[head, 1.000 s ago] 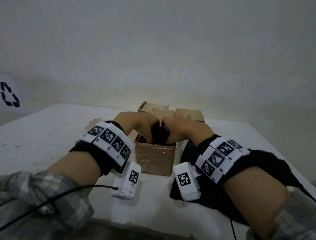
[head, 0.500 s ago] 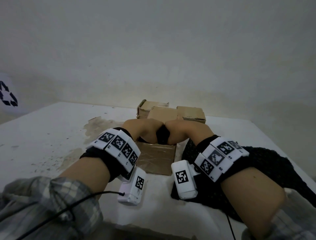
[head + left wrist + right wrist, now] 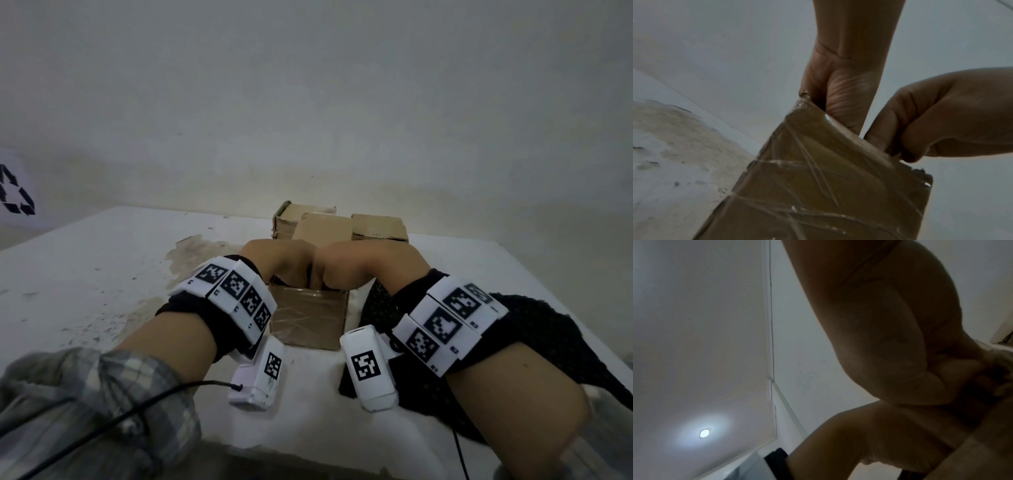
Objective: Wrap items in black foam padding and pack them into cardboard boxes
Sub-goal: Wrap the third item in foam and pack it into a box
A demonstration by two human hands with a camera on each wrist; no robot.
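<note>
A small taped cardboard box [image 3: 308, 318] stands open on the white table [image 3: 102, 274]. My left hand [image 3: 281, 263] and right hand [image 3: 356, 267] meet over its mouth, with their fingers reaching down inside. The black foam-wrapped item they grip is sunk between them, and only a dark sliver [image 3: 311, 281] shows. In the left wrist view the left hand [image 3: 844, 91] enters the box [image 3: 828, 186] at its far corner. The right hand [image 3: 937, 123] curls its fingers over the rim. The right wrist view is dim and shows only arms.
A loose sheet of black foam padding [image 3: 548, 329] lies under my right forearm at the table's right side. Two more cardboard boxes [image 3: 378, 226] [image 3: 303, 210] stand behind, near the wall. The table's near edge runs just below my wrists.
The black bundle, plainly visible between my hands a second ago, has gone down into the box. Both hands have sunk lower and closed together over the opening.
</note>
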